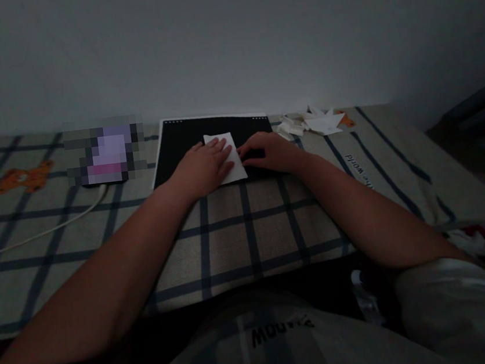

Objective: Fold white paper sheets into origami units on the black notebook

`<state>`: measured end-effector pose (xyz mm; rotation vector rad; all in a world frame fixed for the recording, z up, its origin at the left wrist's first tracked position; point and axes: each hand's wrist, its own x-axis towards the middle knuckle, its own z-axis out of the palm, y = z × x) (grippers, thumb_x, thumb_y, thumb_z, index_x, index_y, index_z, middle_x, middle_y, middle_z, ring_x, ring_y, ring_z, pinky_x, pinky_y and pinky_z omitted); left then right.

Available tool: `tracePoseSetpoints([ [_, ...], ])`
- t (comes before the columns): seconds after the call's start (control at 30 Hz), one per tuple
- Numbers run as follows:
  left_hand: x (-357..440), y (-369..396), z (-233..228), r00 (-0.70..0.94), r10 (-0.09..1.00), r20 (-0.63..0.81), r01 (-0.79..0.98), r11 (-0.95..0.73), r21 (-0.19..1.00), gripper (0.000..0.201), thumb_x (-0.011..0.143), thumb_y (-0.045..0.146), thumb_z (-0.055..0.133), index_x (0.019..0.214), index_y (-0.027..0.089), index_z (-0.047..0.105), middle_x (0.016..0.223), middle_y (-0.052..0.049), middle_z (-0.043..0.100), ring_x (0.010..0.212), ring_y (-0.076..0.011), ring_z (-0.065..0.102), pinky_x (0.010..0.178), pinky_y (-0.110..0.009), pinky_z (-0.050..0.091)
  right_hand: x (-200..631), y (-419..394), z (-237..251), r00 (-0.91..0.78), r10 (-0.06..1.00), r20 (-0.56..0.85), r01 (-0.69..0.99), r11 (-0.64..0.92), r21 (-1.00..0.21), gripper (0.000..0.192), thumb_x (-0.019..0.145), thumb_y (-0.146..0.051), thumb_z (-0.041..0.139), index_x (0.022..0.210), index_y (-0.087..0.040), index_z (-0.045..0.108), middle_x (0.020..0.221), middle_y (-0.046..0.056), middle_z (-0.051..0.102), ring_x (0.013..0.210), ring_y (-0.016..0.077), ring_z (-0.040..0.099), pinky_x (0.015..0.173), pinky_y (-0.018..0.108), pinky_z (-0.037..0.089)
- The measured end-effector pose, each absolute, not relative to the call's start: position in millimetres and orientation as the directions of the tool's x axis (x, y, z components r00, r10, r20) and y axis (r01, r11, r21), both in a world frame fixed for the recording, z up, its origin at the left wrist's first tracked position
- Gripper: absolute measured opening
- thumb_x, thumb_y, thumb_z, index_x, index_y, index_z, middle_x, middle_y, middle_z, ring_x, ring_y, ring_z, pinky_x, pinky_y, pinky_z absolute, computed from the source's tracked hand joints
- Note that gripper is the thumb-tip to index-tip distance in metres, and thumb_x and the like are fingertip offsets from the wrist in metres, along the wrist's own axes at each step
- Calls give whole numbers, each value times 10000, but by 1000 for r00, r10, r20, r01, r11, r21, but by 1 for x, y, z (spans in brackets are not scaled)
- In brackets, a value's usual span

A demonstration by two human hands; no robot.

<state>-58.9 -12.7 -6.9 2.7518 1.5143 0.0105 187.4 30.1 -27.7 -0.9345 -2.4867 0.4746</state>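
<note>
One long bench (232,241) spans the lower half of the frame, dressed in pale fabric with dark-blue checks. Near its middle lies a black, flat, rectangular board (180,137) with white edging, giving us a firm base to press against. Our left hand (203,169), left of centre, lies palm down with fingers spread, pinning rather than gripping. Our right hand (267,150), right of centre, is half curled, thumb and forefinger slightly parted; whether they pinch anything we cannot tell. Right of the board, a jumble of crumpled and pointed white paper pieces (323,123) sits well apart. Smallest is the white, four-sided paper piece (236,170) on the board at centre, beneath our left fingers. To work it well, we should judge its edges by eye, press evenly and keep the left fingers from dragging it askew.
</note>
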Motion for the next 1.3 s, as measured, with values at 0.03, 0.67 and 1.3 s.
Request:
tracePoseSetpoints([
  [0.03, -59, -13, -7, 536, 844, 8, 844, -536, 8, 604, 1171, 369, 382, 1702, 104, 493, 1796, -192, 441, 1691, -331, 396, 1383, -525, 314, 187, 30, -28, -675, 684, 278, 534, 712, -456, 245, 962, -275, 778, 1195, -270, 851, 1256, 62, 840, 1204, 289, 729, 1112, 486, 522],
  [0.67, -58, -11, -11, 526, 850, 19, 851, -526, 8, 615, 1166, 377, 390, 1703, 94, 491, 1797, -198, 436, 1684, -339, 408, 1392, -566, 301, 195, 39, -32, -673, 670, 314, 562, 739, -371, 219, 1017, -272, 704, 1187, -272, 842, 1247, 67, 837, 1188, 300, 726, 1105, 519, 540],
  [1.3, -57, -13, -11, 520, 853, 44, 853, -521, 16, 613, 1165, 378, 387, 1696, 93, 500, 1789, -193, 450, 1683, -334, 412, 1395, -585, 284, 186, 43, -46, -683, 632, 366, 531, 774, -346, 256, 1034, -282, 685, 1198, -260, 881, 1273, 116, 764, 1201, 318, 639, 1087, 554, 502],
])
